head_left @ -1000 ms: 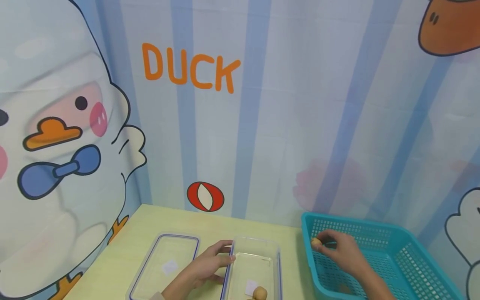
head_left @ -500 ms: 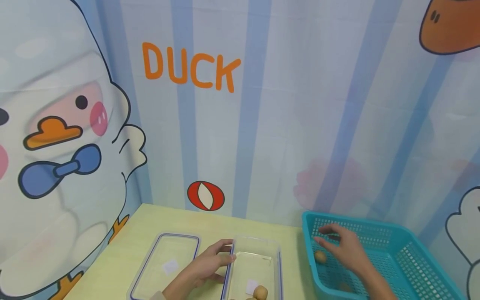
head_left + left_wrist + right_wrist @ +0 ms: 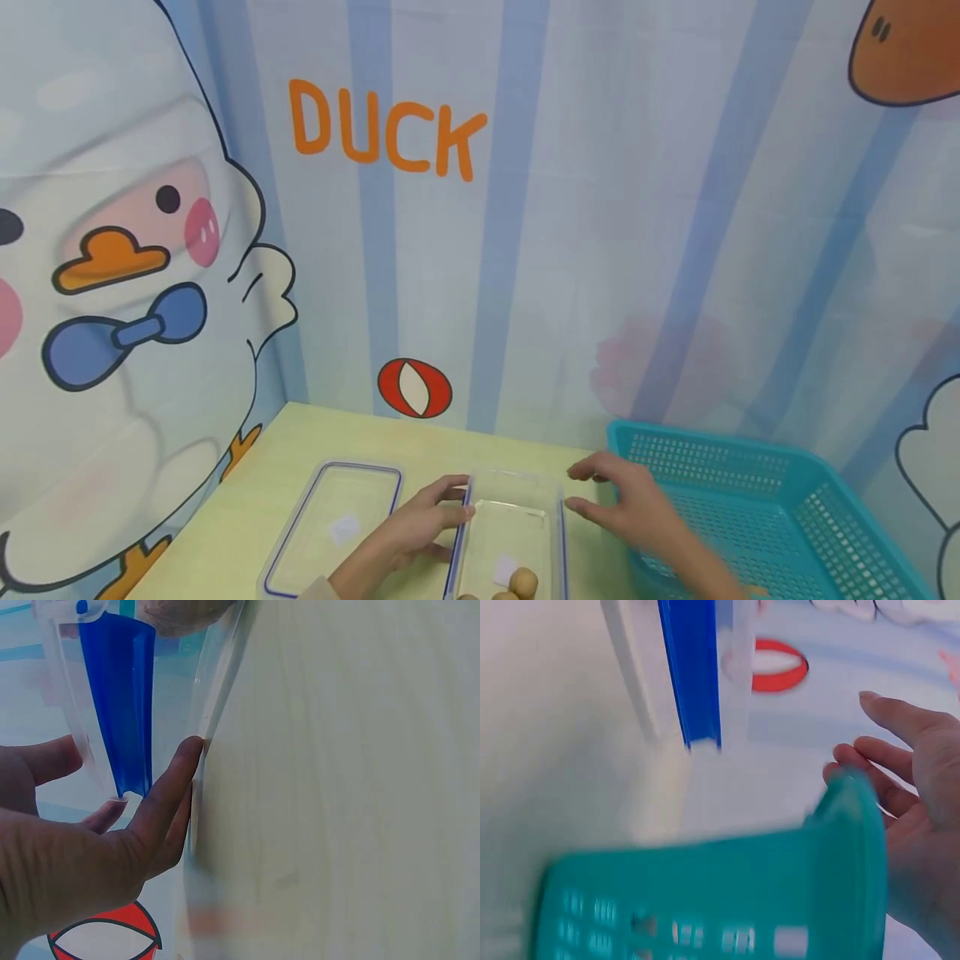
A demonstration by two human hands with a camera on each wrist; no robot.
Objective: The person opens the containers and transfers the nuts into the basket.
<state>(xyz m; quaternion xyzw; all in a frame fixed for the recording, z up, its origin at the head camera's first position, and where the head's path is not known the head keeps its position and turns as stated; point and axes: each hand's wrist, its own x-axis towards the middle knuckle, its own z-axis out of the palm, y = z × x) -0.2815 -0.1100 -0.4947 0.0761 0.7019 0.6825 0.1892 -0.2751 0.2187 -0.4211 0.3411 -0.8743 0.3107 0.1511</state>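
Note:
A clear plastic container (image 3: 510,521) with blue-edged sides stands on the table, several round brown potato-like things (image 3: 523,582) in its near end. My left hand (image 3: 420,525) holds its left side, thumb on the rim and other fingers along the outside. In the left wrist view those fingers lie beside the blue side flap (image 3: 120,705). My right hand (image 3: 626,500) holds nothing; its thumb and fingers are spread apart. It is over the left rim of the turquoise basket (image 3: 757,454), near the container's right side. My right forearm hides part of the basket's inside.
A clear lid (image 3: 330,533) with a blue seal lies flat left of the container, a white paper square on it. Behind the pale yellow table (image 3: 360,429) hangs a striped curtain (image 3: 570,250) with duck prints.
My right hand let go of a round brown thing inside the basket, then moved left over the rim towards the container. My left hand has stayed on the container.

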